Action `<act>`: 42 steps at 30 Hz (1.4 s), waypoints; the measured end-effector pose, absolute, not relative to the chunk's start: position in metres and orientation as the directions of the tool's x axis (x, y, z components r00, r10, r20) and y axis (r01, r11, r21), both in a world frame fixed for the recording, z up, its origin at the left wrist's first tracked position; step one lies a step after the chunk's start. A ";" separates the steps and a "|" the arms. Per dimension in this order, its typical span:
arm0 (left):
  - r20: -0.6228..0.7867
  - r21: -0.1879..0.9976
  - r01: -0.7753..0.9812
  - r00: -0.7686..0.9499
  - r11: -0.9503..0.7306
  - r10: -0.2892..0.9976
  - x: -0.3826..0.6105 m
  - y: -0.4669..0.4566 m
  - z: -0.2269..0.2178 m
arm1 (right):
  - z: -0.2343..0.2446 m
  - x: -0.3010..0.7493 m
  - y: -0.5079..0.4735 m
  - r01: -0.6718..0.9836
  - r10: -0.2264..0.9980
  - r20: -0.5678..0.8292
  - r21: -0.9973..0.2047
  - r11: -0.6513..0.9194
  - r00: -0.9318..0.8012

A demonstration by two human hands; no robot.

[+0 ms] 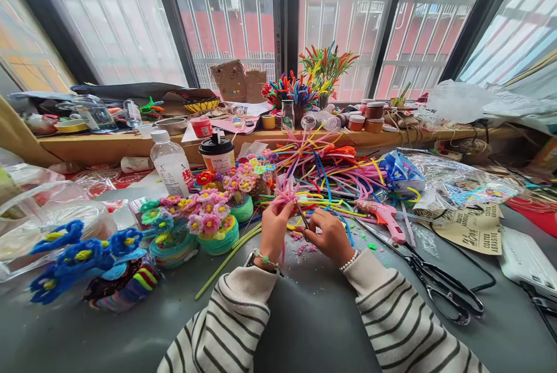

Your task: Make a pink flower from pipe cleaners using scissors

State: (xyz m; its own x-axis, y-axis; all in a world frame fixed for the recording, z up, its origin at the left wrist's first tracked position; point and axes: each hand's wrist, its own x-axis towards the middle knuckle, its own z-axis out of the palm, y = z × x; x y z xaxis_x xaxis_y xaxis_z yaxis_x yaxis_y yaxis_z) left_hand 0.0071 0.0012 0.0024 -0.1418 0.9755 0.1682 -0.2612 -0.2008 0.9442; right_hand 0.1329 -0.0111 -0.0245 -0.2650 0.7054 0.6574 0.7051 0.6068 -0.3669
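Left hand [273,228] pinches a spiky pink pipe-cleaner flower [285,192]; right hand [331,238] grips a thin dark tool [301,214].

Nearest me, I log striped sleeves over the grey table [304,326]. The left fingers are closed on the flower's stem and hold it upright above mid-table. The right fingers curl round the tool, its tip angled up toward the flower; I cannot tell what kind of tool it is. To the right lie black-handled scissors [439,286], then a pink glue gun [385,216]. To the left are blue pipe-cleaner flowers [78,251] and green coiled baskets of pink blooms [217,234]. Beyond the hands I see a tangled heap of multicoloured pipe cleaners [335,167], a clear plastic bottle [170,167] and a black-lidded paper cup [217,154]. Farthest is the cluttered wooden windowsill [108,144].
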 end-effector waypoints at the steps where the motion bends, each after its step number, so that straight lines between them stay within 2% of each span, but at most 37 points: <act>1: 0.105 0.923 -0.360 -0.104 -0.136 0.989 0.007 0.000 0.005 | -0.024 0.132 -0.012 0.694 0.707 0.658 -0.381 0.610 -0.260; 4: -0.038 0.858 -0.514 -0.026 0.019 0.999 0.004 -0.002 0.013 | -0.022 0.129 -0.014 0.636 0.720 0.647 -0.450 0.627 -0.252; 7: -0.093 0.810 -0.574 0.084 0.125 0.992 0.002 -0.003 0.015 | -0.020 0.127 -0.015 0.549 0.755 0.618 -0.560 0.620 -0.221; 11: -0.067 0.782 -0.598 0.198 0.174 0.978 0.001 -0.003 0.012 | -0.018 0.128 -0.014 0.388 0.836 0.516 -0.743 0.545 -0.187; 14: -0.019 0.801 -0.582 0.209 0.140 0.978 0.003 -0.004 0.011 | -0.017 0.128 -0.013 0.242 0.879 0.417 -0.850 0.468 -0.232; 17: -0.039 0.812 -0.566 0.193 0.143 0.981 0.003 -0.004 0.012 | -0.018 0.128 -0.013 0.102 0.892 0.343 -0.917 0.387 -0.295; 22: -0.109 0.769 -0.610 0.168 0.190 0.980 0.003 -0.003 0.013 | -0.018 0.129 -0.014 0.065 0.885 0.300 -0.937 0.344 -0.357; 29: -0.109 0.711 -0.673 0.178 0.202 0.978 0.003 -0.001 0.010 | -0.018 0.130 -0.014 0.035 0.878 0.273 -0.950 0.311 -0.393; 42: -0.110 0.768 -0.601 0.217 0.222 0.970 0.004 -0.006 0.009 | -0.021 0.131 -0.013 -0.002 0.867 0.271 -0.955 0.298 -0.417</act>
State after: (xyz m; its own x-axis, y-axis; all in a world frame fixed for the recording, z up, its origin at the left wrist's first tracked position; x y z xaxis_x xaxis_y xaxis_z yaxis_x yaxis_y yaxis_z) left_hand 0.0040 -0.0055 0.0091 0.2172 0.9699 -0.1104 -0.6005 0.2219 0.7682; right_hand 0.1306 -0.0130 -0.0205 -0.4170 0.8675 0.2713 -0.0019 0.2976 -0.9547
